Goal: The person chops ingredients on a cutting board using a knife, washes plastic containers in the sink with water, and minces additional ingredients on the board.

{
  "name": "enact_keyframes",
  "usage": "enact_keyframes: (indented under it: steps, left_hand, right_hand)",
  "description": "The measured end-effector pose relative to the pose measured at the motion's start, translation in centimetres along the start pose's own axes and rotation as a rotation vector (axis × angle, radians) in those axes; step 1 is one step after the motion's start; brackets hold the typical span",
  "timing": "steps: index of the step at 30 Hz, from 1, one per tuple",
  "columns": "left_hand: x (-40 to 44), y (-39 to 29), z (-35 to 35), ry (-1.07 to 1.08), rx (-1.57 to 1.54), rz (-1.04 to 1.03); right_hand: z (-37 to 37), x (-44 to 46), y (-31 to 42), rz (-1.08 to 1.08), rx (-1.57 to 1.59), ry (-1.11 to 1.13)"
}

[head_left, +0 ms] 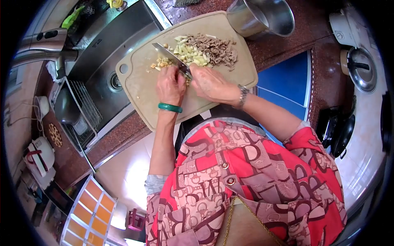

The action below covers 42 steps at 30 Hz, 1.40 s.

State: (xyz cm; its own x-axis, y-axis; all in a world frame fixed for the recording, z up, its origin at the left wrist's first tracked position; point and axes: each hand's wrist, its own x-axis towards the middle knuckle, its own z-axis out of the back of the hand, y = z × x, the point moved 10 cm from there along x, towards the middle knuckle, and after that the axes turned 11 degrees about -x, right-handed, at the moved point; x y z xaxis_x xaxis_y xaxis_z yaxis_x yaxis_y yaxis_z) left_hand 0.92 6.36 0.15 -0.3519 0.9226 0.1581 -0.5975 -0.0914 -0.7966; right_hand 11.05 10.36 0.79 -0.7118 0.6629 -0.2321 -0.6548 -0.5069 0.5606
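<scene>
A beige cutting board [143, 92] lies tilted across the counter and the sink's edge. My right hand [211, 84] grips a knife [168, 53], whose blade points up and left over the board. Close against the blade, my left hand [170, 85] has its fingers curled down near small chopped bits; what lies under the fingertips is hidden. Pale chopped pieces [191, 54] form a pile beyond the knife, with sliced brown meat [219, 49] touching it on the right. A few yellowish bits [161, 63] lie left of the blade.
A metal pot [262, 18] stands at the board's upper right corner. On the left are the sink [123, 49], a faucet [45, 49] and a wire rack [84, 102]. A lidded pan [361, 69] sits at the far right.
</scene>
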Motion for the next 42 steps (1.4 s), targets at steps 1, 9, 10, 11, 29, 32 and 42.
enact_keyframes:
  steps: [1,9,10,11,29,32,42]
  left_hand:
    - [0.0,-0.2,-0.3,0.025,0.01,-0.016]
    - [-0.6,0.4,-0.2,0.154,-0.108,0.034]
    - [-0.5,0.7,0.0,0.152,-0.108,0.031]
    - [-0.3,1.0,0.8,0.093,-0.09,0.018]
    - [2.0,-0.4,-0.9,0.036,0.076,-0.068]
    - [1.8,-0.3,-1.1,0.047,0.071,-0.058]
    - [2.0,-0.2,-0.9,0.053,0.069,-0.027]
  right_hand:
    - [-0.4,0.2,0.0,0.0,0.001,-0.003]
    - [-0.1,0.4,-0.9,-0.009,0.064,-0.007]
    - [0.0,0.1,-1.1,-0.007,0.062,-0.009]
    - [0.7,-0.3,-1.2,-0.005,0.09,-0.056]
    - [1.3,-0.7,-2.1,0.008,0.046,-0.103]
    - [1.4,-0.6,-1.6,0.052,0.015,-0.124]
    - [1.8,-0.5,-0.9,0.062,-0.078,-0.07]
